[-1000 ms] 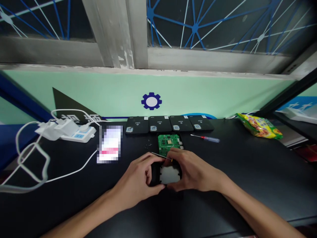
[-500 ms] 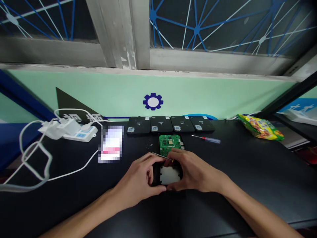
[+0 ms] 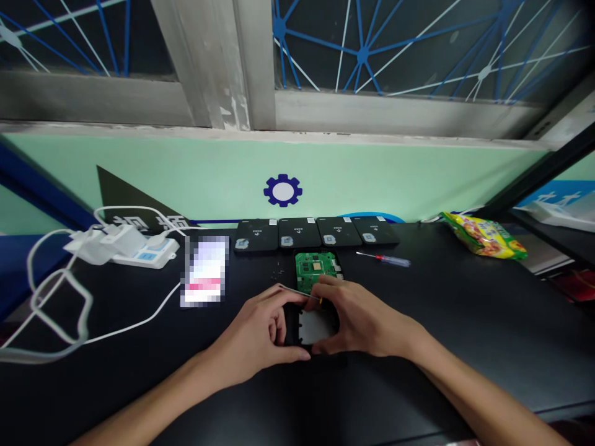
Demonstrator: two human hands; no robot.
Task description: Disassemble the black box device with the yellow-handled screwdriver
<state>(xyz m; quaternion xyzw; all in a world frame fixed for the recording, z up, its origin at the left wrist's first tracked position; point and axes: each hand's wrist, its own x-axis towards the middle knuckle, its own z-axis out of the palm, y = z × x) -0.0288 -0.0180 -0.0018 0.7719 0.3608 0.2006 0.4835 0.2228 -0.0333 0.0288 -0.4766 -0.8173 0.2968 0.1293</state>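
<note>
A small black device case with a pale inner panel (image 3: 315,326) lies on the black table (image 3: 465,322) and both hands grip it. My left hand (image 3: 263,331) curls round its left edge. My right hand (image 3: 357,319) wraps its right edge and also pinches a thin metal tool with a yellow tip (image 3: 297,291) that points left over the case. Just beyond the hands lies a green circuit board (image 3: 316,269).
A row of several black devices (image 3: 316,233) lines the wall. A red and blue screwdriver (image 3: 383,259) lies to the right, tiny screws (image 3: 279,269) left of the board. A phone (image 3: 205,269), white power strip with cables (image 3: 134,248) and a snack bag (image 3: 483,234) sit around.
Both hands and the case stay almost in place; the view only shifts slightly.
</note>
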